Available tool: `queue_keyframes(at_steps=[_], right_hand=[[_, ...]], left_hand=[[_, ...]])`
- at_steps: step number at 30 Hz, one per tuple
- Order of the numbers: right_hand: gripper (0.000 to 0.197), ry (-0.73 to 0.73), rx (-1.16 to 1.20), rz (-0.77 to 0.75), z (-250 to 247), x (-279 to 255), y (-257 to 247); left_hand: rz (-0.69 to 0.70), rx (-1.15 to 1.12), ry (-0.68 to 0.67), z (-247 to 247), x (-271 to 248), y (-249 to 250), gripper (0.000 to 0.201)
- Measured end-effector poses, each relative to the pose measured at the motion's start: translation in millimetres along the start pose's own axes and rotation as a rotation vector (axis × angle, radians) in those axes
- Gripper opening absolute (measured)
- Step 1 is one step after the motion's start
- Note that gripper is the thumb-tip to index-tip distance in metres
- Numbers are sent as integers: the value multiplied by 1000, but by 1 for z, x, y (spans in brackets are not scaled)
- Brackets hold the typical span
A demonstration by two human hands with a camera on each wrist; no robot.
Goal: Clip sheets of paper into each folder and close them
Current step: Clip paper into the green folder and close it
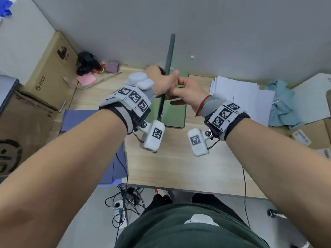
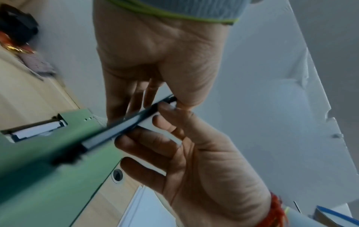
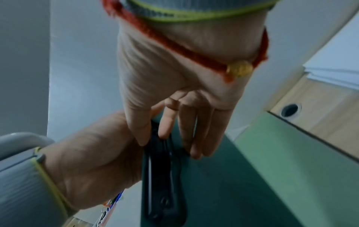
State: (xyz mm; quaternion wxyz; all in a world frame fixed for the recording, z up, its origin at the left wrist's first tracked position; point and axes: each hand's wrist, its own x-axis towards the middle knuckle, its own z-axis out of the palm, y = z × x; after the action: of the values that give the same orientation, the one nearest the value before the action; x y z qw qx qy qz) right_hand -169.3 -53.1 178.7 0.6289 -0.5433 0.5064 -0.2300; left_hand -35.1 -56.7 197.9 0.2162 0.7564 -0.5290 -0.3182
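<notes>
Green plastic folder [image 1: 176, 111] lies open on the light wooden desk [image 1: 179, 167], one cover flat on the desktop, the other cover [image 1: 170, 56] standing upright on edge, seen almost end-on from the head view; both hands meet at that raised cover, just above the flat half.

Left hand [image 1: 157, 79]: fingers behind the upright cover, thumb on the near side, pinching its edge; left wrist view shows the thumb tip [image 2: 184, 101] pressed at the cover's top corner; grasping the cover, not released.

Right hand [image 1: 186, 90]: fingers curled, thumb and forefinger closed on the long black clip bar [image 3: 161, 176] fixed inside the upright cover; right wrist view shows the other fingertips [image 3: 198, 147] resting against the dark green inner face beside the bar; grasping the bar; cannot tell if the bar is lifted or latched.

White strip shows along the cover edge between the fingers in the left wrist view; blurred, could be paper, cannot tell.

Loose stack of white paper sheets [image 1: 241, 97] on the desk just right of the folder, apart from it; blue folder [image 1: 86, 122] lies flat at the desk's left edge, closed, partly under the left forearm; light blue cloth [image 1: 281, 104] beyond the paper stack; brown cardboard boxes [image 1: 46, 72] at far left.
</notes>
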Motion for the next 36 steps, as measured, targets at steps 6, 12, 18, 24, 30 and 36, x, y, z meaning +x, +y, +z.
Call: queue_keyframes(at_steps=[6,12,18,24,30,36], right_hand=[[15,130,-125,40,-45,-9,21],[62,449,-325,356,-107,-18,105],[39,259,-112,618,-131,-43,159],[33,182,-166,661,-133,-54,200],[26,191,-153,669,-145,-65,232],[27,218,-50,630,-161,-71,221]], left_hand=[[50,-107,-68,35,3,6,29],[-246,-327,-166,81,4,-23,67],[-418,-410,-233,112,-7,-55,61],[-536,-357,-258,159,-18,-84,81],[-580,-212,-272,191,-27,-93,96],[-628,-143,-321,196,-21,-101,88]])
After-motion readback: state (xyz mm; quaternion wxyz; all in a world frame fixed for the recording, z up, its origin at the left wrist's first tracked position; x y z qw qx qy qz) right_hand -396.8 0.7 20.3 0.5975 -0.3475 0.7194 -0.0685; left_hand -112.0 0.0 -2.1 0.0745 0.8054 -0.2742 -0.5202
